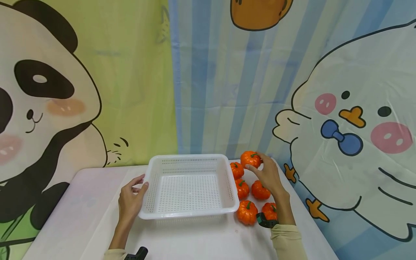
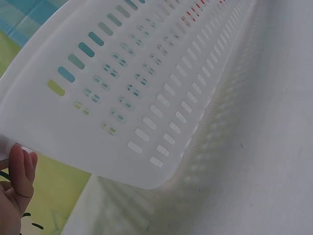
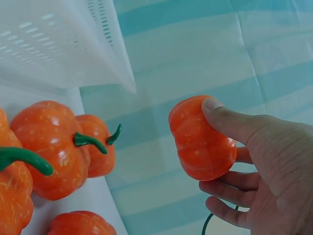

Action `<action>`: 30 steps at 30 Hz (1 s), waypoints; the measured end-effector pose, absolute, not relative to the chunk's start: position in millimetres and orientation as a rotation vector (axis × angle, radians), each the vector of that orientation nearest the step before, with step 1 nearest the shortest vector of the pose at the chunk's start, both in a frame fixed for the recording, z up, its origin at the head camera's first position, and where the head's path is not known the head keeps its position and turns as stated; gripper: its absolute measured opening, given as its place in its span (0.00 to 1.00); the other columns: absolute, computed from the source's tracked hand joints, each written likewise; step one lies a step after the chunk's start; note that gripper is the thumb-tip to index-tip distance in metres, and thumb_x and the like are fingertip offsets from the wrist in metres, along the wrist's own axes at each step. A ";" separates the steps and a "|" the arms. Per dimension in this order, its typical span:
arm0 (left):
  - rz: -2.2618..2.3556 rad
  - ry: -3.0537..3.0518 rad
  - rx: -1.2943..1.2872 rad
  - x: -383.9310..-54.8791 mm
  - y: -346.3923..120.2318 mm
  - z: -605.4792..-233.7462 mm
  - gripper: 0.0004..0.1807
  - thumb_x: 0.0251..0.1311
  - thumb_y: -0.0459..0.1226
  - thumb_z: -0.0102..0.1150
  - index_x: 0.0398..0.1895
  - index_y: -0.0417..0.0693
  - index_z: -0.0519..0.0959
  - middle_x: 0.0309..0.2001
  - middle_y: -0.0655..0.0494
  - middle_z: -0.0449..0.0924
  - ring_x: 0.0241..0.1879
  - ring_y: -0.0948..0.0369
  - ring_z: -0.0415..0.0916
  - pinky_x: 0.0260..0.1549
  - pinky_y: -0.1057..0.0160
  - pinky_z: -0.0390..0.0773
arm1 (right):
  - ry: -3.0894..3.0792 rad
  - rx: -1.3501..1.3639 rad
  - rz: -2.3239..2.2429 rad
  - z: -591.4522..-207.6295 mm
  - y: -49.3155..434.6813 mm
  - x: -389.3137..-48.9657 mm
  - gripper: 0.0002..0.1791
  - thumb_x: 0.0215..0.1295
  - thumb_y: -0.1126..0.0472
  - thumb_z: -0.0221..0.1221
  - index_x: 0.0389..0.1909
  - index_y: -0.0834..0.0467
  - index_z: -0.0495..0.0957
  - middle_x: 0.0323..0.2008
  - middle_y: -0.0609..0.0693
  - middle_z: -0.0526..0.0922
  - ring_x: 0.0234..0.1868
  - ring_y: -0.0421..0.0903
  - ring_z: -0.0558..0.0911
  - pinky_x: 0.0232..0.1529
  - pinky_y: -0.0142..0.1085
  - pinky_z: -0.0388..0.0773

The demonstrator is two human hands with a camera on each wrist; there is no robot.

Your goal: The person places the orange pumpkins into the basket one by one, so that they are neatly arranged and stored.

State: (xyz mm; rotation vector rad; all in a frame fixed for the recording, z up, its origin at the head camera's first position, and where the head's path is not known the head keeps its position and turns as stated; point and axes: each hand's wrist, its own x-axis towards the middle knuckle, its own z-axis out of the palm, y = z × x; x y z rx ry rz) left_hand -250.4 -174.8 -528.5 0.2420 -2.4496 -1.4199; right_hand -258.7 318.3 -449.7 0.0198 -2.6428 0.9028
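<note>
A white perforated plastic basket (image 1: 190, 215) stands in the middle of the table in the head view, with nothing in it. My left hand (image 1: 130, 198) holds its left rim, and in the left wrist view those fingers (image 2: 23, 169) curl at the basket's corner. To the basket's right, my right hand (image 1: 269, 173) grips a small orange toy pumpkin (image 1: 250, 159) with a green stem, near the table's back edge. The right wrist view shows the thumb on one side of this pumpkin (image 3: 200, 139) and fingers beneath it, raised off the table.
Several more orange pumpkins sit right of the basket, including one by the front corner (image 1: 247, 213) and one under the right forearm (image 1: 260, 190). A white cloth covers the table (image 1: 182, 240). Printed curtains (image 1: 208, 90) hang close behind it.
</note>
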 end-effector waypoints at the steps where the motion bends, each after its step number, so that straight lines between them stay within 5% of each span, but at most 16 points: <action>1: -1.419 -2.449 0.244 -250.3 -174.8 -528.6 0.23 0.77 0.43 0.63 0.72 0.48 0.82 0.61 0.44 0.86 0.40 0.60 0.79 0.32 0.67 0.74 | -2.640 0.026 0.905 -449.1 317.4 -258.6 0.46 0.71 0.45 0.72 0.81 0.64 0.67 0.70 0.67 0.80 0.68 0.66 0.78 0.71 0.67 0.73; 30: -1.423 -2.444 0.247 -250.0 -174.2 -528.6 0.23 0.77 0.43 0.63 0.72 0.49 0.82 0.62 0.44 0.86 0.42 0.58 0.80 0.34 0.66 0.73 | -2.644 0.110 0.936 -439.9 288.8 -250.1 0.47 0.69 0.46 0.74 0.82 0.62 0.66 0.71 0.65 0.79 0.67 0.64 0.79 0.69 0.66 0.77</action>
